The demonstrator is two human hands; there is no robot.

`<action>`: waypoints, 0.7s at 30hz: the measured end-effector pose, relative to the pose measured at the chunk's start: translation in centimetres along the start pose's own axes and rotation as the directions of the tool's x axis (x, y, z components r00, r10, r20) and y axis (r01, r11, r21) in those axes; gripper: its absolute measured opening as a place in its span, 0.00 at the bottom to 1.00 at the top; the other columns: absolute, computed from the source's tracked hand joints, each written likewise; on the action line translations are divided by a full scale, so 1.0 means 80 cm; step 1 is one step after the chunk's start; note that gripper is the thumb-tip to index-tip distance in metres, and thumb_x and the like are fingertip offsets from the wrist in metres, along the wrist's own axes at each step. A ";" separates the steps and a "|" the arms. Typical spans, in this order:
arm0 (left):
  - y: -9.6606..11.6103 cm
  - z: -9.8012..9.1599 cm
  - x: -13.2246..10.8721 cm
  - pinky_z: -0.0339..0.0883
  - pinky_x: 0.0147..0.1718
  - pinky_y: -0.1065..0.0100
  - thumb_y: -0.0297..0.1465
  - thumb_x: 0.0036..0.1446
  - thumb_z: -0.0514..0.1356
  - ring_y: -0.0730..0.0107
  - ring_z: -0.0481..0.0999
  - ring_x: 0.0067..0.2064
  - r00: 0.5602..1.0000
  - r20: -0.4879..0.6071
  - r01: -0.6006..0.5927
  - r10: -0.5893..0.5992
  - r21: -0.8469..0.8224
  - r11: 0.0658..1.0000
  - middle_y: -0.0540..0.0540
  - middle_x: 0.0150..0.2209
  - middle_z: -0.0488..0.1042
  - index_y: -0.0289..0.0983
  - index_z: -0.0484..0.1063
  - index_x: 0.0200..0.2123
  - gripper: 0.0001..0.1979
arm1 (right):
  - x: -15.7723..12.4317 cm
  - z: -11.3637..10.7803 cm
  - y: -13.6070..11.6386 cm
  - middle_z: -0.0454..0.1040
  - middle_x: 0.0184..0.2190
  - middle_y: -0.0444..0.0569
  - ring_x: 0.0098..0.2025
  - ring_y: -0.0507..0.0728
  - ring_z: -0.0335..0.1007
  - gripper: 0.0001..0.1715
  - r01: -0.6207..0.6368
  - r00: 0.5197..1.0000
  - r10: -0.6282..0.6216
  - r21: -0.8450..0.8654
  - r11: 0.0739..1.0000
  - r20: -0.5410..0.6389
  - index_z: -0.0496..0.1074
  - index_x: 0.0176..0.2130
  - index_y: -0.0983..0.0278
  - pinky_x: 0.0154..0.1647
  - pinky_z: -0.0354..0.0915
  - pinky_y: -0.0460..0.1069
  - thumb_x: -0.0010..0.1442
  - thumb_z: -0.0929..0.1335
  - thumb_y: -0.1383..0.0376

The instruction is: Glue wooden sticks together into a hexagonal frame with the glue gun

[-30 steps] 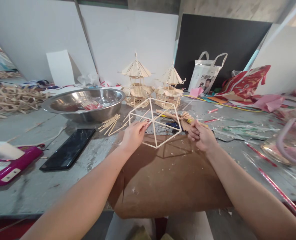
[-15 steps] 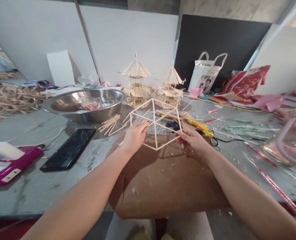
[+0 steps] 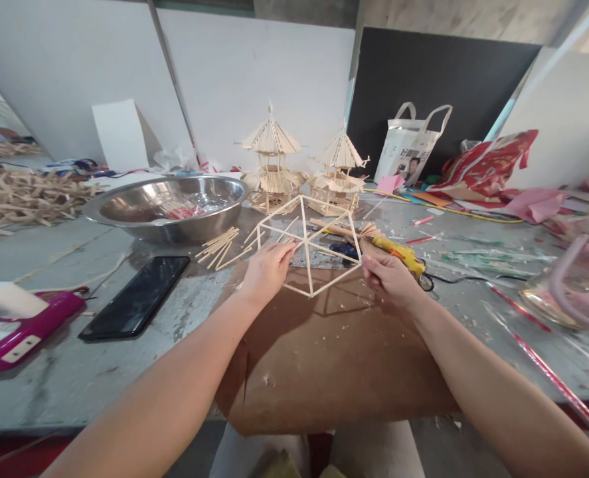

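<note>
A six-sided frame of thin wooden sticks (image 3: 309,269), with spokes meeting at its middle, is held tilted above a brown board (image 3: 334,372). My left hand (image 3: 268,271) is closed on its left side, the fingertips near a spoke. At the right corner, the fingers of my right hand (image 3: 390,275) are pinched together against the frame; the exact grip is partly hidden. Loose wooden sticks (image 3: 217,247) lie left of the frame. Behind the frame's right side rests a yellow glue gun (image 3: 398,253), with a dark blue thing (image 3: 342,252) beside it.
Two stick-built pagoda models (image 3: 271,159) stand at the back. To the left are a steel basin (image 3: 174,229), a black phone (image 3: 137,295), a purple power strip (image 3: 40,325) and a heap of wooden pieces (image 3: 30,199). A white bag (image 3: 406,149) and plastic tubes (image 3: 548,372) are on the right.
The frame has shifted very slightly left and up. My right hand has turned a little at the corner, its fingers moving slightly right. My left hand keeps its hold.
</note>
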State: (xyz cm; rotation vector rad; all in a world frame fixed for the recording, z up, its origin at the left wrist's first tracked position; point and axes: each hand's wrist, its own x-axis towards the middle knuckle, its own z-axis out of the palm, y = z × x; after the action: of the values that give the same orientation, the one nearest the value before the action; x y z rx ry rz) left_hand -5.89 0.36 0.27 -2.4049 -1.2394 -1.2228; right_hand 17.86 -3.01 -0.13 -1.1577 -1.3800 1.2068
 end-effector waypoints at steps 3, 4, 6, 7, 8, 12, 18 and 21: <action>0.000 0.000 0.000 0.65 0.36 0.67 0.28 0.54 0.51 0.70 0.71 0.36 1.000 -0.006 0.008 -0.008 0.001 1.000 0.46 0.31 0.73 0.38 0.70 0.35 0.09 | 0.002 -0.002 -0.001 0.52 0.08 0.37 0.11 0.43 0.45 0.23 0.025 0.998 -0.017 0.151 0.988 -0.055 0.60 0.15 0.65 0.12 0.43 0.42 0.44 0.67 0.50; -0.001 0.000 0.000 0.65 0.36 0.67 0.28 0.54 0.51 0.70 0.71 0.36 1.000 -0.007 0.008 -0.008 0.000 1.000 0.46 0.31 0.73 0.38 0.70 0.35 0.09 | 0.003 -0.003 -0.001 0.51 0.07 0.36 0.11 0.43 0.45 0.23 0.044 0.996 -0.028 0.196 0.980 -0.086 0.60 0.15 0.65 0.12 0.44 0.42 0.44 0.67 0.51; -0.001 0.001 0.000 0.65 0.35 0.67 0.28 0.54 0.51 0.70 0.71 0.36 1.000 -0.010 0.005 -0.005 -0.001 1.000 0.47 0.31 0.73 0.38 0.70 0.35 0.09 | 0.005 -0.005 -0.001 0.51 0.07 0.36 0.10 0.43 0.46 0.22 0.091 0.987 -0.047 0.284 0.955 -0.156 0.59 0.15 0.64 0.12 0.45 0.42 0.45 0.67 0.52; -0.001 0.001 0.000 0.65 0.35 0.67 0.28 0.54 0.50 0.71 0.71 0.36 1.000 -0.010 0.002 -0.002 0.000 1.000 0.47 0.31 0.73 0.38 0.70 0.35 0.09 | 0.007 -0.006 -0.001 0.51 0.07 0.36 0.10 0.43 0.46 0.21 0.110 0.981 -0.049 0.328 0.938 -0.188 0.58 0.15 0.64 0.12 0.46 0.42 0.45 0.67 0.53; -0.001 0.001 0.000 0.65 0.35 0.67 0.28 0.54 0.50 0.71 0.71 0.35 1.000 -0.011 0.000 0.000 0.001 1.000 0.46 0.31 0.73 0.37 0.70 0.35 0.09 | 0.008 -0.008 -0.001 0.51 0.07 0.36 0.10 0.43 0.47 0.21 0.126 0.974 -0.044 0.369 0.921 -0.221 0.58 0.15 0.64 0.12 0.47 0.42 0.46 0.67 0.54; -0.002 0.001 0.000 0.65 0.36 0.67 0.28 0.54 0.51 0.70 0.71 0.35 1.000 -0.012 0.000 0.000 0.009 1.000 0.46 0.31 0.73 0.37 0.70 0.35 0.09 | 0.014 -0.016 0.000 0.53 0.08 0.36 0.10 0.44 0.48 0.19 0.196 0.929 -0.011 0.467 0.862 -0.370 0.60 0.16 0.64 0.12 0.49 0.42 0.45 0.68 0.56; -0.001 0.000 0.000 0.66 0.36 0.67 0.28 0.54 0.51 0.70 0.71 0.36 1.000 -0.022 -0.002 0.002 0.008 1.000 0.46 0.31 0.73 0.37 0.70 0.35 0.09 | 0.019 -0.029 0.003 0.59 0.12 0.37 0.12 0.44 0.52 0.18 0.295 0.864 -0.006 0.497 0.816 -0.503 0.62 0.20 0.64 0.13 0.53 0.43 0.44 0.68 0.53; -0.001 0.000 0.000 0.66 0.36 0.66 0.28 0.54 0.51 0.70 0.71 0.36 1.000 -0.020 -0.010 0.010 0.011 1.000 0.46 0.31 0.74 0.37 0.70 0.35 0.09 | 0.018 -0.024 0.004 0.66 0.18 0.40 0.13 0.45 0.56 0.17 0.264 0.885 -0.060 0.391 0.882 -0.461 0.67 0.25 0.64 0.13 0.55 0.43 0.43 0.68 0.52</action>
State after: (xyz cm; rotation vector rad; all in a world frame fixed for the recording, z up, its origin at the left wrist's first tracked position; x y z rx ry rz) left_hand -5.93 0.44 0.26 -2.3818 -1.2241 -1.2314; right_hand 19.63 -1.38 -0.18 -0.8870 -0.7851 0.9886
